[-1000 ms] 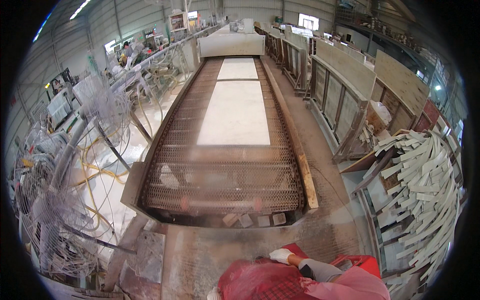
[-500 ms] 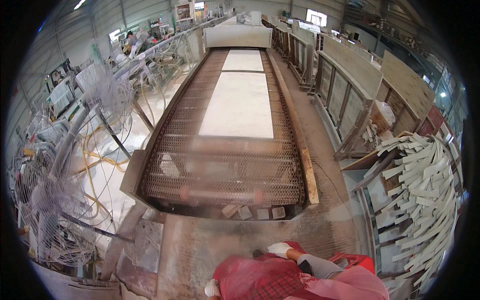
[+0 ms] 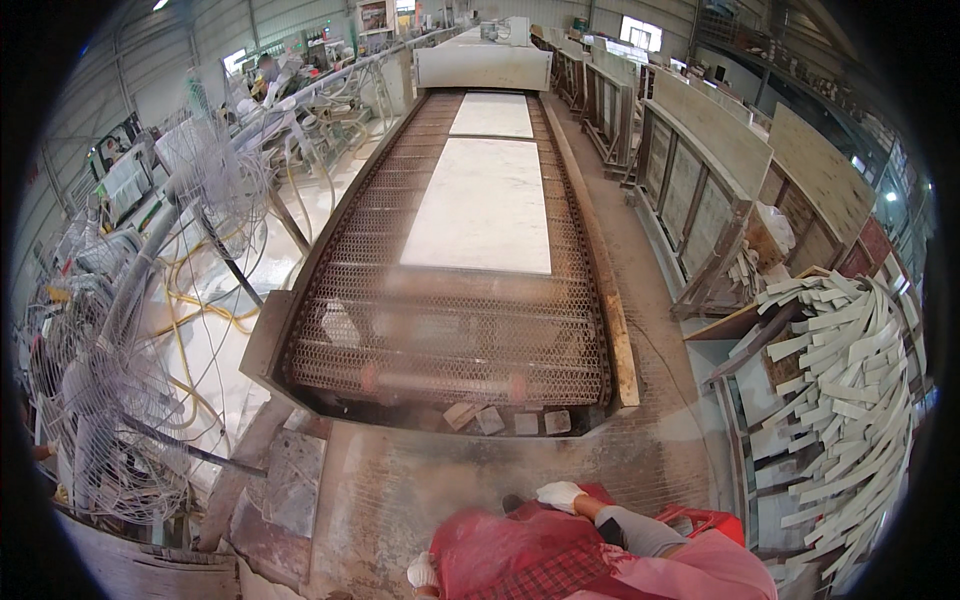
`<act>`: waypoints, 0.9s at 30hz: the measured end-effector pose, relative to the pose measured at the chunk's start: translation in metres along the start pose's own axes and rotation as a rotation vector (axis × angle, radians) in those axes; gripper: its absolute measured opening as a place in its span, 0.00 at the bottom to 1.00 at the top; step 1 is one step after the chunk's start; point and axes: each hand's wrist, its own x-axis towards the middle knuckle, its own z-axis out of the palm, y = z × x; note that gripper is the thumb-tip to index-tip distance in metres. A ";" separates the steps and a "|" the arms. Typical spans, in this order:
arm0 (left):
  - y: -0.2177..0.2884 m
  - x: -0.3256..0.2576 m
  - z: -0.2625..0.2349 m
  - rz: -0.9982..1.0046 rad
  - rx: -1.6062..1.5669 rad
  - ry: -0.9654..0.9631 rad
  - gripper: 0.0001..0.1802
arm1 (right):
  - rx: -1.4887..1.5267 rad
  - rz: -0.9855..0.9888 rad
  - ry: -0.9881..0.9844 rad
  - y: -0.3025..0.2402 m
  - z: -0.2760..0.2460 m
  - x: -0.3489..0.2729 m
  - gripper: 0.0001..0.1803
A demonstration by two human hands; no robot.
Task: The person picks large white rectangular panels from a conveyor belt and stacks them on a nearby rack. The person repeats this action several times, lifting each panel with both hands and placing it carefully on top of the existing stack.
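Observation:
My right hand [image 3: 560, 495], in a white glove, lies on the red apron [image 3: 500, 545] over my lap, fingers stretched across it and holding nothing visible. Beside the apron's left edge, my left hand [image 3: 423, 571] shows only as a small part of a white glove; its fingers cannot be made out. Ahead of me, apart from both hands, a large white slab [image 3: 480, 205] lies flat on a brown mesh conveyor belt [image 3: 440, 340]. A second white slab [image 3: 492, 115] lies behind it, close to the pale machine housing [image 3: 483, 68] at the far end.
Several small blocks [image 3: 490, 420] sit at the belt's near end. Wire-caged fans [image 3: 120, 400] and yellow hoses [image 3: 175, 310] stand to the left. On the right are a heap of pale strips [image 3: 850, 400], racks with leaning panels [image 3: 690, 190], and a red plastic seat edge [image 3: 725, 525].
The view has tilted slightly. Both hands keep their places at the lap, and the slabs show no clear movement along the belt.

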 end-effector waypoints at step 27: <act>-0.011 0.008 -0.009 0.570 1.024 0.026 0.12 | -0.161 -0.093 -0.107 0.002 0.002 0.007 0.16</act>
